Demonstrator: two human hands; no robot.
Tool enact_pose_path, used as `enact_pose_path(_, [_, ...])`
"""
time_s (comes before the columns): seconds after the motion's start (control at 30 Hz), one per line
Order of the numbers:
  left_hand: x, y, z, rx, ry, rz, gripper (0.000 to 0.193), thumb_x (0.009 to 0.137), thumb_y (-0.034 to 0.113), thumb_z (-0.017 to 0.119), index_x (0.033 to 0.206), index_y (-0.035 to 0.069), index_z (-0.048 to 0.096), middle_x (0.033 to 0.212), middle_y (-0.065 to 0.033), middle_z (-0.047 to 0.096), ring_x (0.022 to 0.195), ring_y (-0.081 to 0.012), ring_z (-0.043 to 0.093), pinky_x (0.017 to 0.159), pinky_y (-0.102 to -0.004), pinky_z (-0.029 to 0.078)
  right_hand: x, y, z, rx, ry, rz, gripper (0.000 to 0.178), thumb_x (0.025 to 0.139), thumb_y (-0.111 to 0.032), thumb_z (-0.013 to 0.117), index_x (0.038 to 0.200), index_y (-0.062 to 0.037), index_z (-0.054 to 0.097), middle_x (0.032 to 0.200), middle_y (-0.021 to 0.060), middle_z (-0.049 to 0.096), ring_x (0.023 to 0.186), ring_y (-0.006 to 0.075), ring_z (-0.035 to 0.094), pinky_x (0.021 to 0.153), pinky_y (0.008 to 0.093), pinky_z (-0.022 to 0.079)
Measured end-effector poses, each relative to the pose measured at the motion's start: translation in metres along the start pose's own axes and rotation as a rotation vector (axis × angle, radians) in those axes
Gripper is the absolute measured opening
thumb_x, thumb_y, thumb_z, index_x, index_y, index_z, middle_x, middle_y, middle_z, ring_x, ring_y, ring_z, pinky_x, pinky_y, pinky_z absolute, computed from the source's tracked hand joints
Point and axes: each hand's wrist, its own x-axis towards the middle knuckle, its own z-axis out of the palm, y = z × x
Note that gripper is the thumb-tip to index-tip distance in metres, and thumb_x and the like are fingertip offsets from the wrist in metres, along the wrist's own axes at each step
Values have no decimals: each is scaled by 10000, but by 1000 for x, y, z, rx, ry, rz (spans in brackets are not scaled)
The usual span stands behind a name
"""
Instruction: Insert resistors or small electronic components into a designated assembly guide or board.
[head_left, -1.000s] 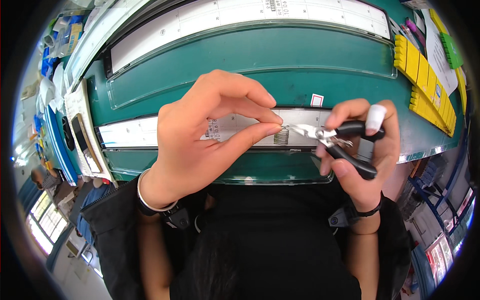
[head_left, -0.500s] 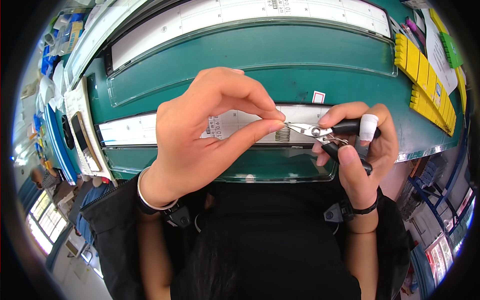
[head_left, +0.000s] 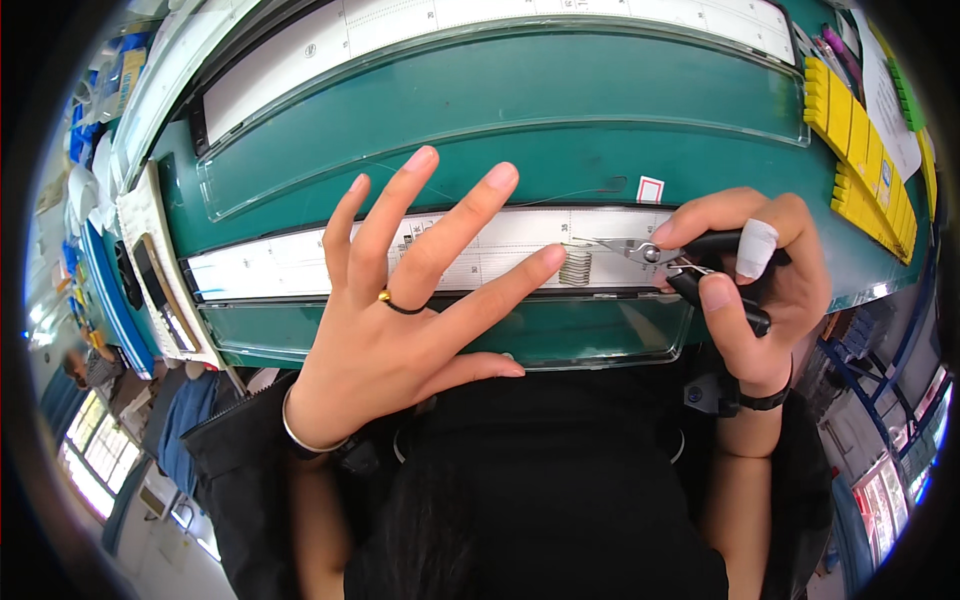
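Note:
My left hand (head_left: 395, 320) hovers palm down with its fingers spread and nothing in them. Its index fingertip is beside a row of thin dark wire-like loops (head_left: 575, 266), which lies on a white marked strip (head_left: 260, 262) in a long shallow case. My right hand (head_left: 775, 290), with white tape around one finger, is closed on small pliers (head_left: 645, 252) with black handles. Their slim metal jaws point left over the strip, just above the loops. Whether the tips grip anything is too small to tell. A fine, thread-like line (head_left: 560, 193) crosses the green mat behind the strip.
Another long case with a white strip (head_left: 420, 30) and a clear lid (head_left: 500, 130) lies farther back on the green table mat (head_left: 600, 85). Yellow ridged racks (head_left: 865, 150) stand at right. A phone (head_left: 165, 290) rests on a pad at left. A small red-edged label (head_left: 650, 190) lies behind the pliers.
My left hand has let go near the pliers' tips, opened its pinch and drawn back left with fingers spread. The pliers in my right hand have shifted slightly right in the picture.

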Motion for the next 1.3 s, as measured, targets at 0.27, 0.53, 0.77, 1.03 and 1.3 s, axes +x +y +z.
enact_pose_path(0.27, [8, -4, 9, 64, 10, 22, 696, 818, 777, 483, 1310, 332, 693, 1564, -128, 429, 1456, -414, 286, 1174, -590, 238, 3, 3, 3, -14, 7, 28, 270, 890, -111, 648, 889, -52, 385, 969, 287, 646, 773, 215, 630, 668, 287, 574])
enact_pose_path(0.53, [9, -4, 6, 49, -33, 11, 682, 812, 767, 501, 1291, 327, 707, 1544, -127, 463, 1452, -402, 310, 1178, -555, 250, 3, 6, 5, 51, 36, 9, 284, 875, -91, 660, 885, -62, 378, 938, 279, 641, 748, 216, 631, 626, 285, 577])
enact_pose_path(0.77, [10, -5, 9, 53, -25, 32, 673, 829, 766, 479, 1273, 320, 719, 1532, -134, 477, 1445, -404, 325, 1166, -554, 267, -1, 8, 4, 24, 60, 15, 274, 890, -84, 653, 885, -61, 379, 936, 286, 643, 713, 215, 632, 625, 284, 576])
enact_pose_path(1.03, [10, -6, 9, 54, -15, 37, 673, 842, 766, 457, 1269, 317, 722, 1525, -140, 486, 1444, -409, 324, 1162, -555, 268, -1, 9, 3, 20, 49, -1, 257, 910, -80, 634, 886, -60, 379, 931, 289, 646, 679, 202, 618, 638, 282, 569])
enact_pose_path(1.3, [10, -5, 8, 40, 1, 45, 673, 847, 743, 478, 1256, 273, 732, 1503, -132, 510, 1444, -420, 323, 1152, -557, 288, 3, 13, 2, -4, 4, -60, 272, 888, -78, 654, 887, -66, 382, 929, 281, 654, 706, 197, 622, 652, 275, 557])
